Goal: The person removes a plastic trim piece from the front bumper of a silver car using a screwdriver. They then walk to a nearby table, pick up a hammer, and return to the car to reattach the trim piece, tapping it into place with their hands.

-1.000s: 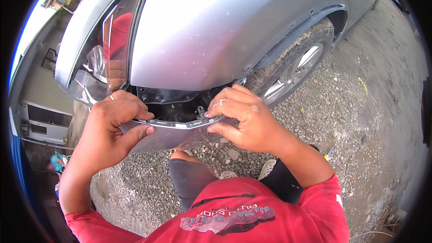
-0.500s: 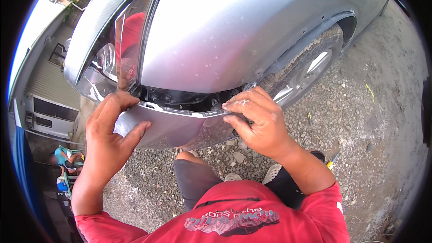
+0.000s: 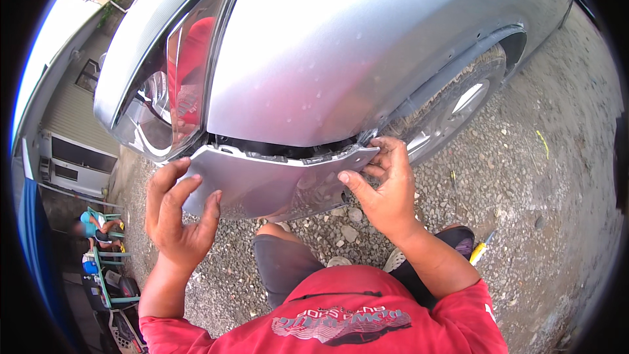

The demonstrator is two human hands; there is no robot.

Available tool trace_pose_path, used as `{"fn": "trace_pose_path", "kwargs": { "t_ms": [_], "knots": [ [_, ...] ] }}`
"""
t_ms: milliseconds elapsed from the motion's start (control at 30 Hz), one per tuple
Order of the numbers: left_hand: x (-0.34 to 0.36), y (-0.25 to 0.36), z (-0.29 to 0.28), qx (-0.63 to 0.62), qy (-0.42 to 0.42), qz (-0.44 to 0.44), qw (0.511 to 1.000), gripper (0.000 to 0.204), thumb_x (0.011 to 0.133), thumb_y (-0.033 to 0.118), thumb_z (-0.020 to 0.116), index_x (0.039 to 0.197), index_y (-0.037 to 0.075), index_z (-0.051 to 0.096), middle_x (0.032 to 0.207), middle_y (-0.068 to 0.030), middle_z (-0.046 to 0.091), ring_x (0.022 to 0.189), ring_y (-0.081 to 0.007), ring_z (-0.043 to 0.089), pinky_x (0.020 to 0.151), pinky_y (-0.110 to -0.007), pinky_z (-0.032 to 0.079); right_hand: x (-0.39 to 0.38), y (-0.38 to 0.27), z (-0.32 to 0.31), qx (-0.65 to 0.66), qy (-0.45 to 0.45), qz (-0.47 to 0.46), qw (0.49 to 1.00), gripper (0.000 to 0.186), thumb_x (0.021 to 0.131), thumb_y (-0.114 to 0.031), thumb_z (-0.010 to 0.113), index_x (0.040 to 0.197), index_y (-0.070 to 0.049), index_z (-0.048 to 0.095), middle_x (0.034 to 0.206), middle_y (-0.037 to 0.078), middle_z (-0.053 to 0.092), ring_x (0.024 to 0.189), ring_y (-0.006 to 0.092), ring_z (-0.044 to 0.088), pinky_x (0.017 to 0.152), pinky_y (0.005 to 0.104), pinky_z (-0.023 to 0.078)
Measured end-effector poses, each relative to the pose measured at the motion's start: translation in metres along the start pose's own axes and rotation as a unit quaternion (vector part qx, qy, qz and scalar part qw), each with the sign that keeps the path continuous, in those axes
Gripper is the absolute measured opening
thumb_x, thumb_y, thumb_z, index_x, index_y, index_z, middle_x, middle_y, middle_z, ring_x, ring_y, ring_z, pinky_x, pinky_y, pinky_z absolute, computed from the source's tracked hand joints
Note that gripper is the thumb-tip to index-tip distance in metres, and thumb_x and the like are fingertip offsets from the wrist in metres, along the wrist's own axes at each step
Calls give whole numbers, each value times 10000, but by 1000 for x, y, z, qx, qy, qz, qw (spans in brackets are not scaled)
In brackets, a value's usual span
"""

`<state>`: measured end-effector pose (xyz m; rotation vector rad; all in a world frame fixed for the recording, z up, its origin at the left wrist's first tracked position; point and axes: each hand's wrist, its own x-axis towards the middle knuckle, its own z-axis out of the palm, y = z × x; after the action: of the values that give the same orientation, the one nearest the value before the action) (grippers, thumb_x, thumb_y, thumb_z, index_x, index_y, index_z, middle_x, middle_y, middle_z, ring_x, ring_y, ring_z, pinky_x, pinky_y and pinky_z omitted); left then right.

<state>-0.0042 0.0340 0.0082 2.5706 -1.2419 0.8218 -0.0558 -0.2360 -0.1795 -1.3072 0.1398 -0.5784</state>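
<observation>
In front of me is the corner of a silver car, with a loose-edged bumper [image 3: 262,187] below the fender [image 3: 288,72] and headlight [image 3: 167,85]. A dark gap with black parts shows between the bumper's clipped upper edge and the fender. My right hand [image 3: 383,180] grips the bumper's upper corner near the wheel, its fingers at the edge and its thumb over the outer face. Below the headlight, my left hand [image 3: 180,206] has its fingers apart beside the bumper's left part; whether the fingertips touch it I cannot tell.
A front wheel [image 3: 458,101] stands right of the bumper. Gravel [image 3: 341,226] covers the ground around my feet. A yellow-handled tool [image 3: 480,252] lies at my right. Far left, people [image 3: 98,229] sit on green seats near a building [image 3: 78,164].
My left hand has dropped back from the bumper's upper edge, its fingers spreading. My right hand has shifted to the bumper's corner. The bumper's upper edge now stands further out over the gap.
</observation>
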Motion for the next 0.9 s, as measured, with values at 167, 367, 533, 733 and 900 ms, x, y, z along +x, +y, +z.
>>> {"fn": "trace_pose_path", "kwargs": {
  "t_ms": [167,367,533,733,900],
  "knots": [
    [-46,6,20,8,13,108,994,409,786,91,860,1158,82,688,1189,-146,632,1112,-357,662,965,-518,531,5,-4,1,-20,1,16,1000,607,827,-101,913,1242,72,505,1211,204,615,1008,252,743,844,344,643],
    [-63,9,75,38,44,106,993,405,798,184,874,1160,118,706,1201,-101,580,1228,-338,603,1093,-585,444,9,4,6,-38,41,-19,998,579,785,-113,950,1171,54,553,1109,157,632,948,242,753,789,332,631],
    [-56,3,95,106,106,105,983,332,878,234,858,1150,119,704,1269,-91,570,1292,-335,572,1189,-682,372,9,5,4,-149,62,-79,984,605,748,-189,974,1161,28,589,1068,160,641,901,292,683,787,404,556],
    [-49,4,105,145,155,90,973,303,910,298,856,1130,140,721,1257,-62,577,1314,-332,566,1204,-723,347,15,-2,-3,-282,53,-151,946,671,720,-266,987,1179,13,585,1019,156,629,883,314,635,759,422,519],
    [-42,10,109,156,175,39,971,321,869,427,878,1050,204,733,1053,-17,513,1253,-269,564,1240,-719,304,25,-22,-10,-322,53,-94,941,695,677,-341,1007,1109,-18,568,882,99,566,757,234,585,644,388,494]
  ]
}}
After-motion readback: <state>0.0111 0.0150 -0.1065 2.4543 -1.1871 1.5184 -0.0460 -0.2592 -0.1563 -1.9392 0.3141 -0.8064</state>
